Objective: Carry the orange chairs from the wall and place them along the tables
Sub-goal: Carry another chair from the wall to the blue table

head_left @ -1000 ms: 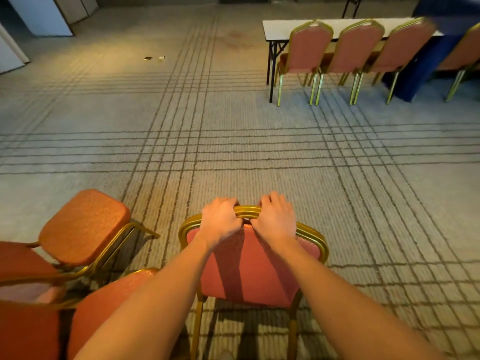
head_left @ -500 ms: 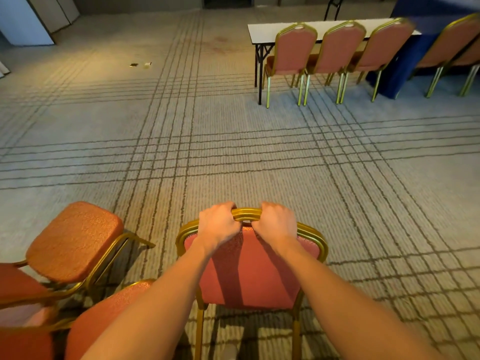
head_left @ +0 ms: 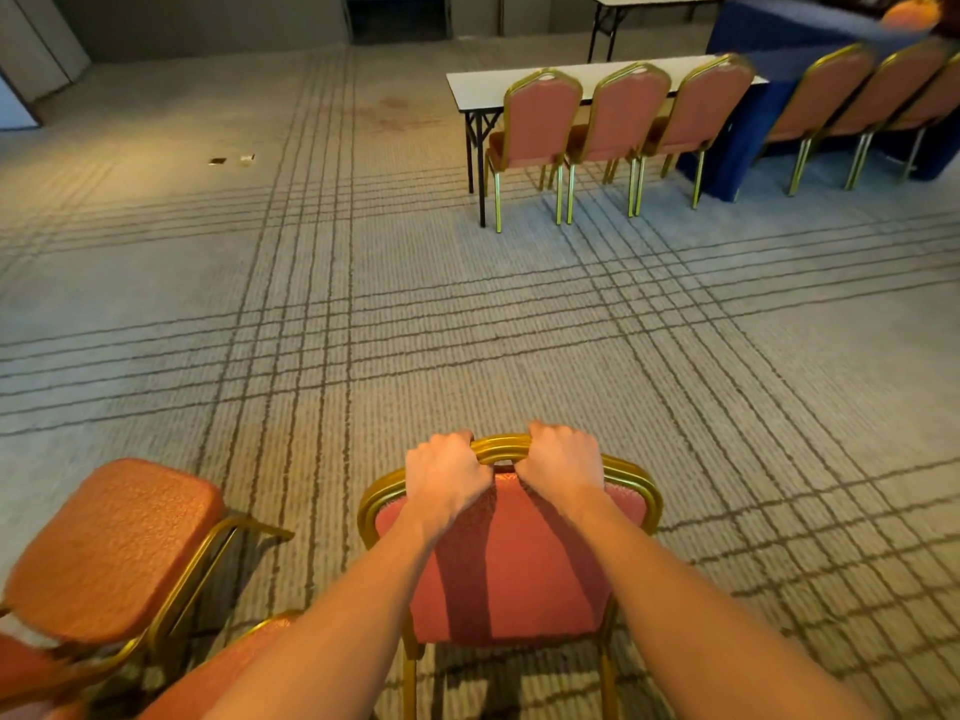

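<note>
floor: grey carpet (dark grid lines) | far wall: grey | doorway: dark

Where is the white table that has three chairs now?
In the head view the white table stands ahead on the right, across the carpet, with the blue-covered table at its right end.

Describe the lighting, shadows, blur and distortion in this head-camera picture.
Head view: two dark forearm shadows cross the held chair; the left hand and right hand look sharp; the far chairs at the top right edge smear with blur; the carpet lines bow from wide-angle distortion; warm light pools at far left.
</note>
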A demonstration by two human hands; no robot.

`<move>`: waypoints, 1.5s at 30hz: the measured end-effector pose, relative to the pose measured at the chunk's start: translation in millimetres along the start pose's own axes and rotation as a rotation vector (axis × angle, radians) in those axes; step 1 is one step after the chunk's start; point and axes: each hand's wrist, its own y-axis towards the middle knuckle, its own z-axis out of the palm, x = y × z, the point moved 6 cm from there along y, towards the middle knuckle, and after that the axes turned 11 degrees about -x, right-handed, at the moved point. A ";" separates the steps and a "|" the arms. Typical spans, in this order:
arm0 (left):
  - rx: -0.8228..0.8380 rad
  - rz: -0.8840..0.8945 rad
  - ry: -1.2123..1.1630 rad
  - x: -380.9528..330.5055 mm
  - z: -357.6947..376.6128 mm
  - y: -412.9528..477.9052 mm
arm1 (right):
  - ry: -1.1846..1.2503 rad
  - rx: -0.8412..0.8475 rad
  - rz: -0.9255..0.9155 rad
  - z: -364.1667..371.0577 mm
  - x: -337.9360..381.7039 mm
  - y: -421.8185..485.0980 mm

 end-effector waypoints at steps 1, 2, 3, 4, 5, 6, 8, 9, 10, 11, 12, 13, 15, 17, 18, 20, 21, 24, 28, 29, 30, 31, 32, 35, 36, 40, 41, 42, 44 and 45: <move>-0.003 0.001 0.001 -0.4 -0.1 1.9 | 0.027 0.024 -0.018 -0.2 -0.4 2.3; -0.012 -0.003 0.008 -0.5 -1.1 3.2 | 0.061 0.057 -0.036 0.0 -1.3 4.3; -0.024 -0.004 0.018 -1.8 -1.9 6.2 | 0.098 0.079 -0.046 -1.3 -4.6 7.7; -0.030 -0.005 0.030 -2.4 -1.5 8.2 | 0.137 0.097 -0.047 -2.4 -7.6 9.2; -0.030 -0.008 0.043 -3.0 -0.5 9.0 | 0.169 0.105 -0.043 -3.4 -10.4 9.3; -0.035 -0.009 0.055 -4.2 -0.4 9.4 | 0.180 0.098 -0.042 -4.1 -12.5 8.7; -0.042 -0.010 0.070 -6.5 -0.3 10.3 | 0.118 0.043 -0.051 -3.9 -13.3 6.7; -0.044 -0.012 0.069 -7.6 0.3 10.9 | 0.080 0.003 -0.049 -4.4 -12.9 6.1; -0.049 -0.013 0.073 -7.4 0.9 12.8 | 0.056 -0.035 -0.042 -4.5 -11.8 7.5; -0.058 -0.013 0.078 -7.5 0.2 13.5 | 0.037 -0.059 -0.037 -5.2 -11.2 7.8; -0.070 -0.017 0.081 -7.2 -0.7 14.9 | 0.024 -0.069 -0.036 -5.6 -10.9 9.5; -0.082 -0.021 0.079 -6.8 -1.2 17.8 | 0.017 -0.074 -0.040 -5.7 -11.1 12.6; -0.092 -0.023 0.075 -7.4 -0.5 24.5 | 0.016 -0.071 -0.040 -5.0 -12.4 19.1; -0.090 -0.033 0.067 -9.0 1.7 39.8 | 0.030 -0.054 -0.030 -1.0 -17.0 35.1; -0.086 -0.031 0.067 -9.2 1.4 47.8 | 0.037 -0.051 -0.031 0.4 -17.6 43.2; -0.066 -0.028 0.072 -10.3 4.8 67.8 | 0.049 -0.045 -0.031 6.6 -20.1 63.2; -0.060 -0.030 0.072 -11.1 6.9 79.6 | 0.048 -0.046 -0.032 9.6 -21.7 74.9; -0.014 -0.061 0.057 -18.4 12.3 117.0 | 0.036 0.004 -0.039 18.9 -32.7 115.5; 0.024 -0.046 0.071 -40.7 19.9 168.1 | 0.117 0.067 0.007 21.4 -61.6 164.8; 0.038 -0.037 0.077 -47.9 21.3 178.5 | 0.122 0.076 0.015 21.9 -69.8 172.9; 0.045 -0.021 0.073 -59.1 22.5 191.6 | 0.116 0.077 0.025 19.9 -80.8 183.7; 0.048 -0.004 0.073 -70.1 23.3 202.5 | 0.104 0.077 0.035 16.9 -90.6 192.8; 0.045 0.013 0.071 -80.9 23.3 215.1 | 0.096 0.072 0.040 12.0 -99.6 204.3; 0.022 0.057 0.071 -109.3 19.3 249.1 | 0.087 0.047 0.044 -5.5 -123.9 235.0; 0.014 0.068 0.077 -117.9 18.6 259.6 | 0.086 0.040 0.050 -11.3 -132.1 243.2; 0.001 0.150 0.085 -162.2 20.0 303.1 | 0.084 -0.008 0.091 -33.5 -171.2 276.0; -0.001 0.181 0.088 -175.0 19.8 315.8 | 0.071 -0.018 0.099 -37.5 -181.7 285.9; -0.003 0.210 0.092 -184.9 21.9 326.4 | 0.062 -0.021 0.104 -39.2 -191.2 294.1; -0.014 0.262 0.093 -206.2 27.4 351.1 | 0.041 -0.040 0.116 -43.4 -212.0 313.7; -0.015 0.278 0.087 -216.8 30.6 363.0 | 0.024 -0.054 0.126 -44.8 -222.6 323.2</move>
